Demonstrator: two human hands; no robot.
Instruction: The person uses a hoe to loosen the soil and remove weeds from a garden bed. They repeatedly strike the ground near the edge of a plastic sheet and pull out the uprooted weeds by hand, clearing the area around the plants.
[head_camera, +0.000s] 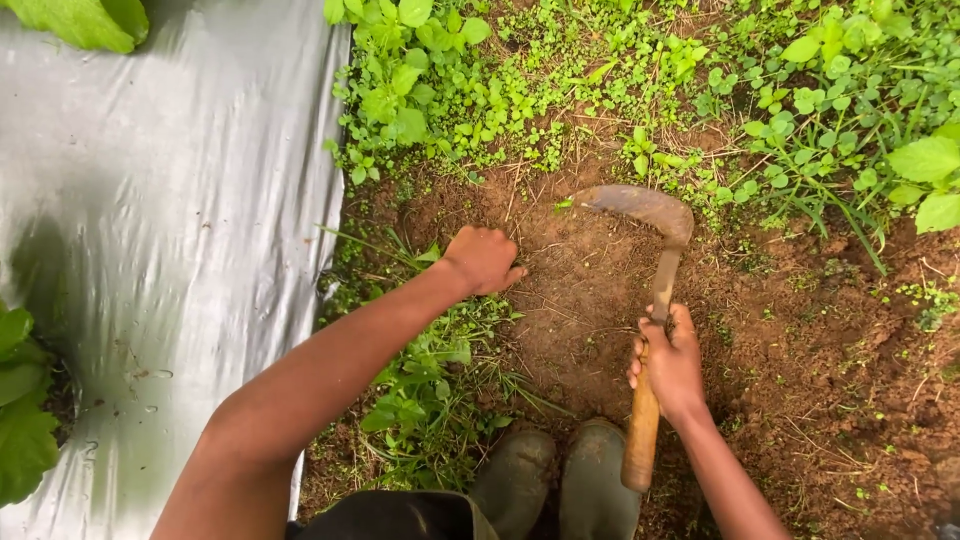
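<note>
Right hand gripped wooden-handled curved rusty sickle, fingers wrapped tight; blade tip on bare brown soil. Left hand fisted on soil beside weeds, contents unclear.

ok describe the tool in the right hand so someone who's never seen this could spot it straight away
Start from the bare brown soil to the right of the silver plastic sheet. There the right hand grips a sickle by its wooden handle, just ahead of two muddy boots. Its curved, rusty, soil-caked blade is the only metal thing among the weeds.
</note>
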